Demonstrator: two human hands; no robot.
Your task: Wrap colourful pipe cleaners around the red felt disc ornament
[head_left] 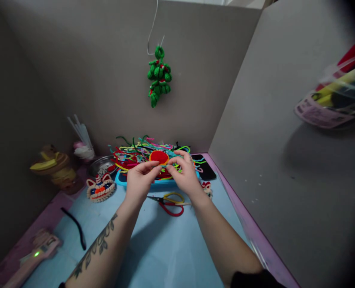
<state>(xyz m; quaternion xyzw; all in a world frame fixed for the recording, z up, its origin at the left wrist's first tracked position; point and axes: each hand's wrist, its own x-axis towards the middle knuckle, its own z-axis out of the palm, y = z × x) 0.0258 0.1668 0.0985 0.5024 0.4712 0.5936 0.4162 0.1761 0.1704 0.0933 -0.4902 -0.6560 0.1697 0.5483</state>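
Between my hands is a round red disc with an orange rim [159,157], fuzzy like coiled pipe cleaner. My left hand [141,176] pinches at its lower left edge, thumb and fingertips together. Closed in a similar pinch, my right hand [182,171] is at the lower right edge, where a bit of teal pipe cleaner shows by the fingers. Just beyond the hands, a blue tray [162,184] is heaped with many-coloured pipe cleaners [132,150]. Scissors with one yellow and one red handle [171,203] lie on the table below the hands.
A cream animal-face piece [101,189] sits left of the tray, near a metal bowl [101,163]. Further left are a black strip [75,226] and a pink device [37,256]. A dark phone-like slab [205,168] lies right. A green ornament [159,78] hangs on the back wall.
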